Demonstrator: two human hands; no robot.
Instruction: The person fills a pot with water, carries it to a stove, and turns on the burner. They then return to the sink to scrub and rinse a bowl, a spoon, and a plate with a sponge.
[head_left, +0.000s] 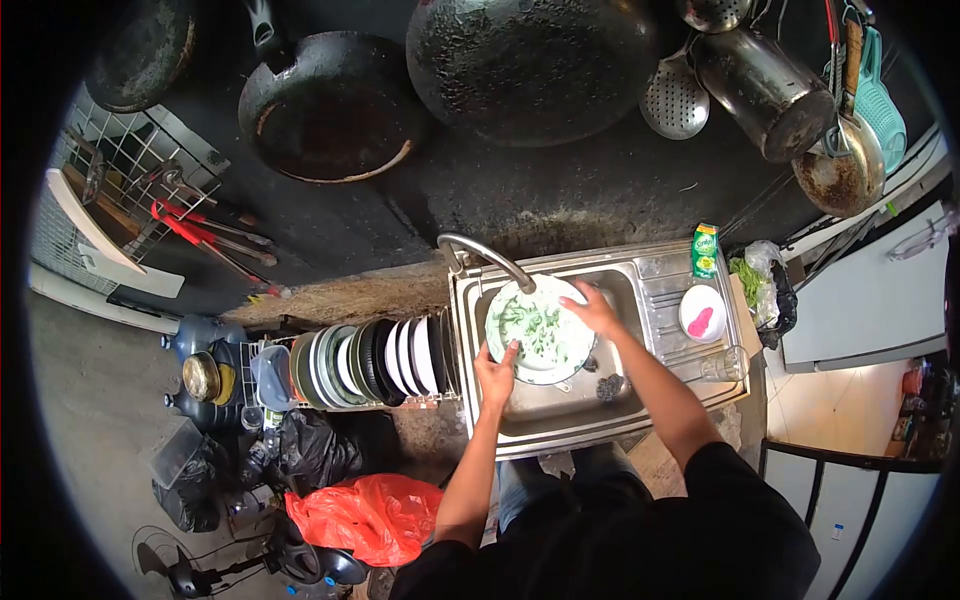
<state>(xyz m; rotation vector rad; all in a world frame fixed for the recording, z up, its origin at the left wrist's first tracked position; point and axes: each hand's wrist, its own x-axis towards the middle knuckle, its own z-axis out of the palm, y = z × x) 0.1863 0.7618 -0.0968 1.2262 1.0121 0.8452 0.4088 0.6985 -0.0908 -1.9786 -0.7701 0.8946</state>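
A round white plate with a green pattern (541, 335) is held over the steel sink basin (520, 410), under the curved faucet (490, 255). My left hand (495, 374) grips its lower left rim, thumb on top. At the upper right rim, my right hand (594, 308) lies against the plate with its fingers over the edge. Dark scouring pads (608, 387) rest in the basin, below and right of the plate. Whether water runs from the faucet is hard to tell.
Right of the basin, the drainboard holds a green pouch (704, 251), a white bowl with something pink (702, 313) and a clear glass (724, 365). A rack of upright plates (370, 362) adjoins the sink's left side. Pans (330, 108) hang above; a red bag (370, 518) lies lower left.
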